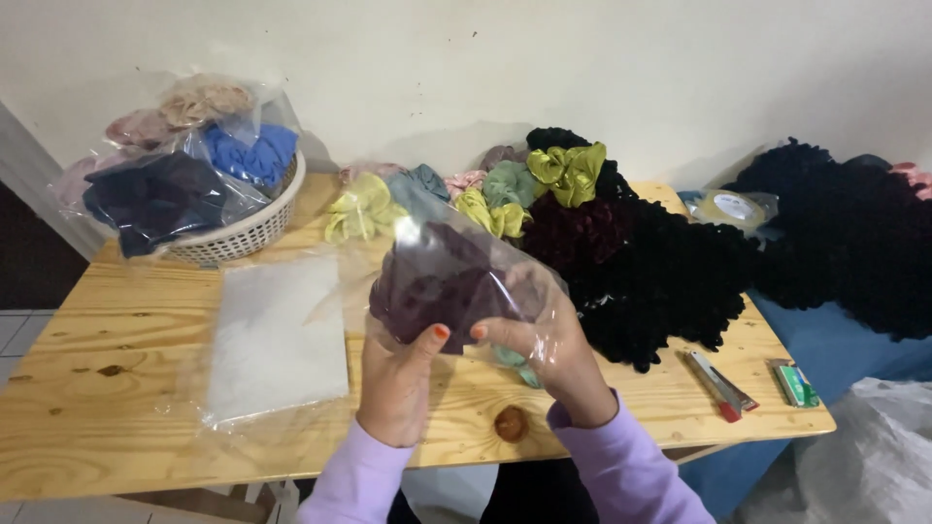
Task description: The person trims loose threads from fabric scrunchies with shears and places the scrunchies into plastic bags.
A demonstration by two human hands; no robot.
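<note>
Both my hands hold up a clear plastic bag (485, 257) over the wooden table (116, 388). Inside the bag sits a dark purple velvet scrunchie (437, 286). My left hand (400, 383) grips the bag from below, thumb pressed on the scrunchie. My right hand (549, 354) is partly inside the bag's mouth, fingers pinching the scrunchie. A pile of loose scrunchies (544, 189) in green, yellow-green, pink, maroon and black lies just behind.
A stack of flat clear bags (277, 335) lies left of my hands. A white basket (243, 233) with bagged scrunchies stands at the back left. A cutter (720, 385) and a small green box (796, 382) lie near the right edge. A tape roll (735, 207) sits behind.
</note>
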